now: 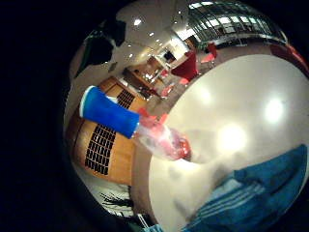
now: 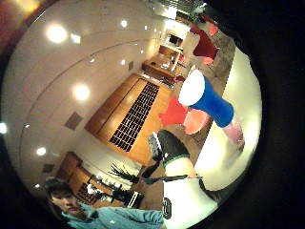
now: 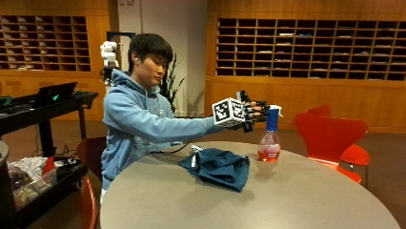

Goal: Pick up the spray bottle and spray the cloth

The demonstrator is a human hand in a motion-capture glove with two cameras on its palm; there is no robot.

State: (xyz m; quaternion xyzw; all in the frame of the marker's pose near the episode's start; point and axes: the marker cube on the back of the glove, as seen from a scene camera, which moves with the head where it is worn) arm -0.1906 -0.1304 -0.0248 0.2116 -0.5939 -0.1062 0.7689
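The gloved right hand (image 3: 252,112) hangs in the air just beside the bottle's (image 3: 269,140) blue top, fingers spread, grasping nothing. The bottle stands upright on the table (image 3: 304,200), near the crumpled blue cloth (image 3: 218,167). Only the little-finger palm view shows the cloth's (image 1: 260,193) stripes.

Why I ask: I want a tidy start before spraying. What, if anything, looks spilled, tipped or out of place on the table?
Nothing stands out. The spray bottle stands upright on the table, with no puddle visible around it. The blue cloth lies crumpled beside it, apart from the bottle. The gloved right hand is raised near the bottle's top.
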